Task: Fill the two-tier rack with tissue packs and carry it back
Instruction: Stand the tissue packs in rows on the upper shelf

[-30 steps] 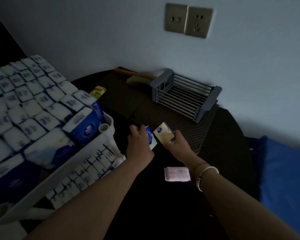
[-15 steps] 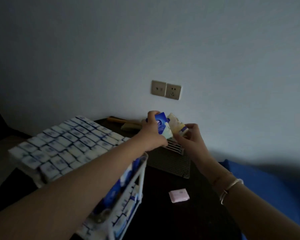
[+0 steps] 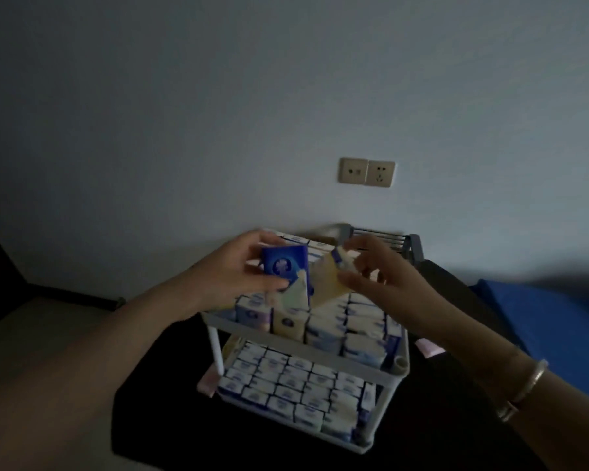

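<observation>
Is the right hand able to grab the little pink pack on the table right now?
Probably not yet. The right hand already holds a cream tissue pack above the rack; the pink pack lies lower, beside the rack, mostly hidden behind the forearm.

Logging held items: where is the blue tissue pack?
In the head view, the blue tissue pack is left of centre in the left hand, above the rack's top tier.
</observation>
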